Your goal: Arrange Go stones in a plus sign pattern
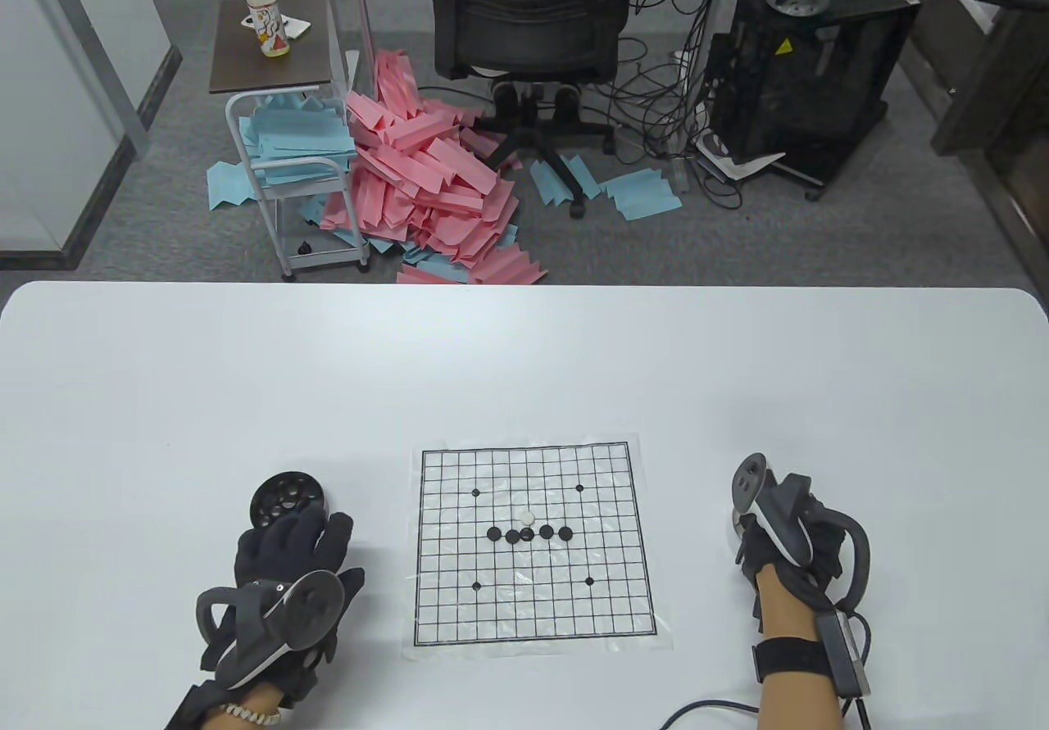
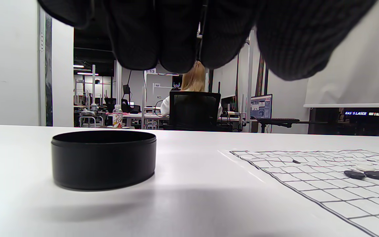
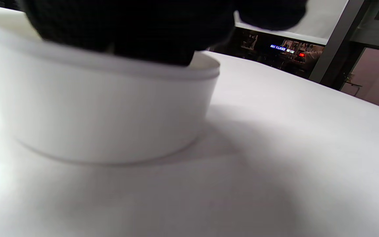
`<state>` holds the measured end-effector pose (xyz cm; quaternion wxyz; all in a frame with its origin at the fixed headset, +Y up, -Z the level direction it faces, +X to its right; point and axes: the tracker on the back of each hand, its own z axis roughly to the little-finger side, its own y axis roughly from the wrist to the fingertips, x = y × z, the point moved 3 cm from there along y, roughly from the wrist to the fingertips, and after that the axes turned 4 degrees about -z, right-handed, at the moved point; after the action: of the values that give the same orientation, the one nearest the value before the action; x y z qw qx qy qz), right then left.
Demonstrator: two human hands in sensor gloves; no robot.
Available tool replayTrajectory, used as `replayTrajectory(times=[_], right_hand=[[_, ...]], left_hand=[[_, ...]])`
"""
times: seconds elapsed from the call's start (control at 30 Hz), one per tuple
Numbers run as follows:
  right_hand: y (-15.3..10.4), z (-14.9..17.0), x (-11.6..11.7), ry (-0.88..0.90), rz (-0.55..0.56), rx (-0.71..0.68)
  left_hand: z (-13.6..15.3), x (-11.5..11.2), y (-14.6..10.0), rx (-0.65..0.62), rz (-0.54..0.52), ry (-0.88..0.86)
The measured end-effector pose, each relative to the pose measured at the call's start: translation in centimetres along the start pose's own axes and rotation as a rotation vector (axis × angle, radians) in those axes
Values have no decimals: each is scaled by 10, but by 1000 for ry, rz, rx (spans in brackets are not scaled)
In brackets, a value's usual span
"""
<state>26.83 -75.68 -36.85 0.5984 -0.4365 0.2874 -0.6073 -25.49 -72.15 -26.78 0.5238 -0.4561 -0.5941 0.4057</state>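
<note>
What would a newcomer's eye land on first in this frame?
Probably the Go board between the hands, with a row of black stones across its middle and one white stone just above. Next, the left hand beside the black bowl, and the right hand over the white bowl.

The round white plastic bowl [image 3: 104, 115] was blurred in the right wrist view and almost wholly hidden under the black-gloved right hand [image 1: 787, 546] in the table view; its contents and the fingertips could not be seen. The round black stone bowl [image 1: 288, 499] was partly covered by the black-gloved left hand [image 1: 283, 578].
</note>
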Motion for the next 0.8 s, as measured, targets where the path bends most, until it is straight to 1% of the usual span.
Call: replayTrajectory(times=[0.13, 0.23, 0.33, 0.4, 0.43, 0.5, 0.57, 0.67, 0.8], right_hand=[[-8, -8, -16, 19, 36, -29], [-18, -25, -30, 69, 54, -99], [-34, -55, -42, 111, 64, -202], [-44, -72, -46, 130, 66, -258], [-52, -87, -48, 149, 61, -306], [-63, -107, -47, 171, 42, -368], [-74, -128, -44, 189, 1, -431], [-90, -157, -34, 225, -88, -513], [-103, -183, -23, 240, -140, -553]], left_hand=[[0, 0, 0, -1, 1, -1], [0, 0, 0, -1, 0, -3], [0, 0, 0, -1, -1, -2], [0, 0, 0, -2, -2, -3], [0, 0, 0, -2, -3, -4], [0, 0, 0, -2, -5, -3], [0, 0, 0, -3, -5, -4], [0, 0, 0, -4, -5, -2], [1, 0, -1, -5, -7, -2]])
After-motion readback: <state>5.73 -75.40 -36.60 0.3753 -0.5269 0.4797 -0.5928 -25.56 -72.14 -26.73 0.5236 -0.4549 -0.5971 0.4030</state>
